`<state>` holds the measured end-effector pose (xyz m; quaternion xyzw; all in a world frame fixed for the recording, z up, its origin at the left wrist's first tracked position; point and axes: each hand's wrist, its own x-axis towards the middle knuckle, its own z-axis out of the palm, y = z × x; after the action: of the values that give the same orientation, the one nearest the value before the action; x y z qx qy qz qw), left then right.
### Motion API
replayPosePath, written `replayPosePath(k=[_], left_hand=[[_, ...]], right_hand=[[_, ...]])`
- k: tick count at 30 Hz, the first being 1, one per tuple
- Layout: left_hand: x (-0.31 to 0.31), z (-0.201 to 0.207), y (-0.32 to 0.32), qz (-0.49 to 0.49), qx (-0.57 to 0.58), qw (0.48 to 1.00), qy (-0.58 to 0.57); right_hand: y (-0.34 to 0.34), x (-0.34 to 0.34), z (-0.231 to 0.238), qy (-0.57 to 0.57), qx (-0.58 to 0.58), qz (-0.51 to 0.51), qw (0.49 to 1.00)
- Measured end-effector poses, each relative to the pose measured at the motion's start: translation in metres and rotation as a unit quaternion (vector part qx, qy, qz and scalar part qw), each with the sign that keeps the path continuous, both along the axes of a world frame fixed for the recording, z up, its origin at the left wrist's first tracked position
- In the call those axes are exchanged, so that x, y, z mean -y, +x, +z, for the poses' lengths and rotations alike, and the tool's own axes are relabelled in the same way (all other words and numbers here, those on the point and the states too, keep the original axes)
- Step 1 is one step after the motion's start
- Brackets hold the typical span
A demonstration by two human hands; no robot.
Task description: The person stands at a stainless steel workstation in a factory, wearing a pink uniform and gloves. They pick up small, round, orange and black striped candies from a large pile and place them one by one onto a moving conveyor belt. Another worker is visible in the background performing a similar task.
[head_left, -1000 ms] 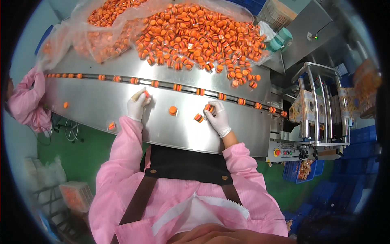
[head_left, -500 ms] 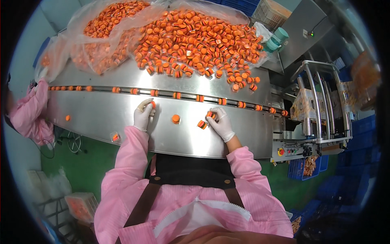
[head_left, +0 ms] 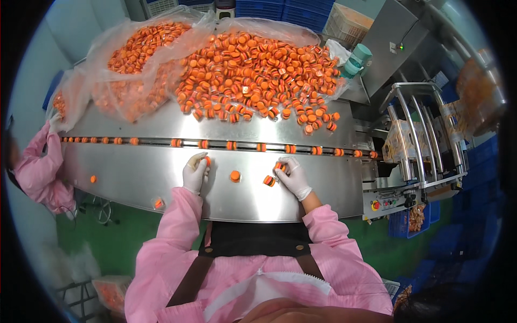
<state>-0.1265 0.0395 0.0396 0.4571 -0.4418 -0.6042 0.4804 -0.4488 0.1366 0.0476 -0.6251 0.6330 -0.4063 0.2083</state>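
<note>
Presently, on the near side of the slotted metal conveyor [head_left: 245,146]: white-gloved left hand [head_left: 194,173], pinching a rounded orange piece [head_left: 208,161]; right hand [head_left: 294,177], likewise gloved, gripping a striped, layered piece [head_left: 279,166]. Beyond the conveyor: heaped orange discs [head_left: 242,67], crinkled translucent plastic sheeting [head_left: 202,27].

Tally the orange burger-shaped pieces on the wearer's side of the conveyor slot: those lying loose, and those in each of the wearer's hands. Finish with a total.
Loose pieces on the steel table: 4
Left-hand piece, in the left hand: 1
Right-hand piece, in the right hand: 1
Total: 6
</note>
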Motion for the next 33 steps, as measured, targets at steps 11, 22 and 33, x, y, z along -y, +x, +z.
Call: replayPosePath(k=[11,22,33], left_hand=[[0.0,-0.005,0.0,0.024,-0.031,0.999,-0.016],[0.062,0.007,0.001,0.085,0.228,0.97,0.014],[0.05,0.03,-0.027,-0.008,0.418,0.899,-0.127]], right_hand=[[0.004,0.001,0.006,0.014,-0.014,-0.015,1.0],[-0.001,0.002,0.005,0.011,-0.028,-0.004,1.0],[0.005,0.001,0.009,-0.002,-0.054,0.046,0.997]])
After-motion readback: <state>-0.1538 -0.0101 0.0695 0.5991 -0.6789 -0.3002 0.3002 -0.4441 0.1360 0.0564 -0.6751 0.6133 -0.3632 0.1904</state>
